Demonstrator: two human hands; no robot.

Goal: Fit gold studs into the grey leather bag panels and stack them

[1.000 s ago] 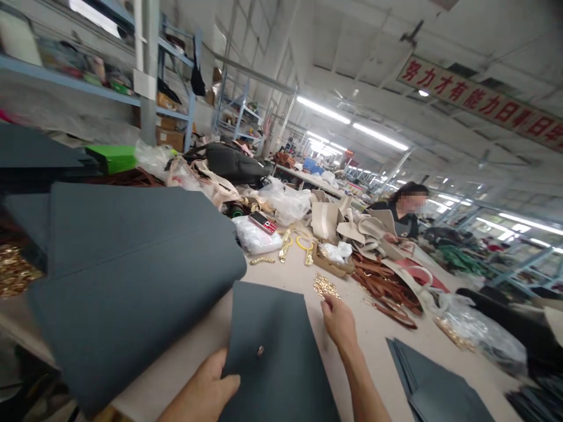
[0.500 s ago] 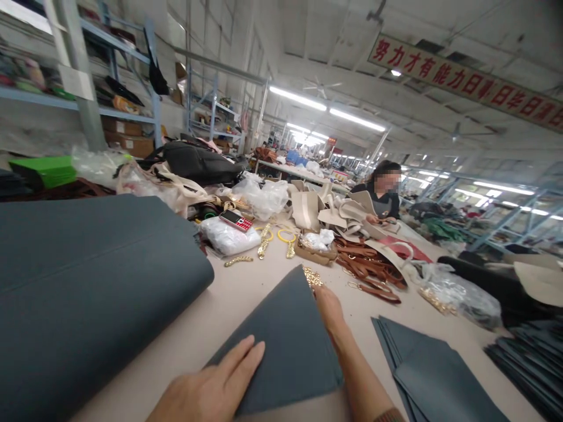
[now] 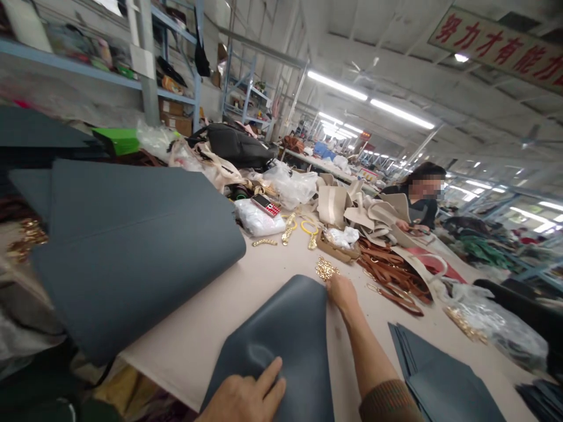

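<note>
A dark blue-grey leather-like panel (image 3: 290, 328) lies on the table in front of me, its far end bulging slightly. My left hand (image 3: 250, 392) rests on its near part, two fingers stretched out and pressing the surface. Beyond the panel's far right corner, my right hand (image 3: 343, 293) reaches to a small pile of gold metal pieces (image 3: 326, 268). Its fingers are curled together at the pile's near edge, and the fingertips are hidden. To the right lies a stack of similar panels (image 3: 448, 369).
A large folded blue-grey sheet (image 3: 141, 234) covers the table's left side. Farther back are a red phone (image 3: 265, 205) on a white bag, yellow rings (image 3: 309, 227), a cardboard box (image 3: 338, 249) and brown straps (image 3: 391, 269). A person (image 3: 417, 196) sits across the table.
The view has swung left. The panel under my left hand now shows a broader, flatter outline instead of a pointed fold. My right hand has come off its edge to the gold pieces.
</note>
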